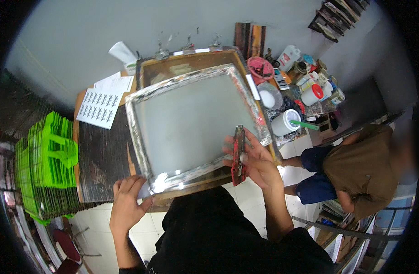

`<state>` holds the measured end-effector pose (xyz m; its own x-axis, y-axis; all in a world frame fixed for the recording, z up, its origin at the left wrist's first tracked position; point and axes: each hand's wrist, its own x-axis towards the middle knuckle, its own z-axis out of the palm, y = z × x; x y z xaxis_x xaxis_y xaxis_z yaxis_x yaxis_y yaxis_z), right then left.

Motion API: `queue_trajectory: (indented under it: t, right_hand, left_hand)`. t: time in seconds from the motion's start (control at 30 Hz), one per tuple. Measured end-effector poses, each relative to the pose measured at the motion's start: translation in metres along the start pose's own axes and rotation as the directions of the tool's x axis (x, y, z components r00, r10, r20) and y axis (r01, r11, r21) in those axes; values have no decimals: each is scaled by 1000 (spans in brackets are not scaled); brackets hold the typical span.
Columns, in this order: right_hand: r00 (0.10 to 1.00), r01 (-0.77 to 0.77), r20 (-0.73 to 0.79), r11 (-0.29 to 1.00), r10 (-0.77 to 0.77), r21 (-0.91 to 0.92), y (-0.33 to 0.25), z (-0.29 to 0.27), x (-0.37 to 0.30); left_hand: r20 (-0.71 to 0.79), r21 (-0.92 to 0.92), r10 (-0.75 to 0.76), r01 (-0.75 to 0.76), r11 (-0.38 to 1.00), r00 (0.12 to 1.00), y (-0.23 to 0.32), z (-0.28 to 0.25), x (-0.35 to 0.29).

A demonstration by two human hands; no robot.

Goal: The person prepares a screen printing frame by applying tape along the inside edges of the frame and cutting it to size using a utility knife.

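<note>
A screen-printing frame [137,139] with paint-stained edges and pale grey mesh lies tilted on the work table. My left hand [127,203] is beside its near left corner, fingers and thumb closed around a small pale, translucent piece [144,191]. Whether that piece is fixed to the frame I cannot make out. Over the near right part of the mesh, my right hand [262,164] holds a narrow red and black tool [238,155] upright. My thumb lies across the tool and the other fingers spread behind it; its exact kind is unclear.
Behind the screen is a wooden-framed board [148,71] with clamps. Printed sheets [99,107] lie at the table's left. A white tub [284,122], a pink basket [259,68] and several jars crowd the right. Green stacked pieces [49,150] stand left; another person [362,169] is at right.
</note>
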<state>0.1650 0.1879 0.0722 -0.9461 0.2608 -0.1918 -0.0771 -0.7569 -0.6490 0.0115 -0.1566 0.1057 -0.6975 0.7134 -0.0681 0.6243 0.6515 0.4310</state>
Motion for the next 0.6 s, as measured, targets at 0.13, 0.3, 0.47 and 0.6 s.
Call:
queue_trajectory:
  t: [0.13, 0.3, 0.47, 0.6]
  right_hand:
    - [994, -41, 95, 995, 50, -90, 39, 26, -17]
    - [981, -137, 122, 984, 150, -110, 84, 50, -31]
    - [982, -148, -160, 936, 101, -320, 121, 87, -41]
    - [953, -246, -302, 658, 29, -712, 145, 108, -39]
  left_hand:
    - [15, -24, 84, -83, 996, 996, -18, -4, -1]
    - [62, -74, 154, -149, 986, 986, -37, -7, 4]
    - [98, -120, 138, -126, 985, 986, -41, -17, 1]
    - [154, -78, 137, -126, 989, 979, -47, -16, 10]
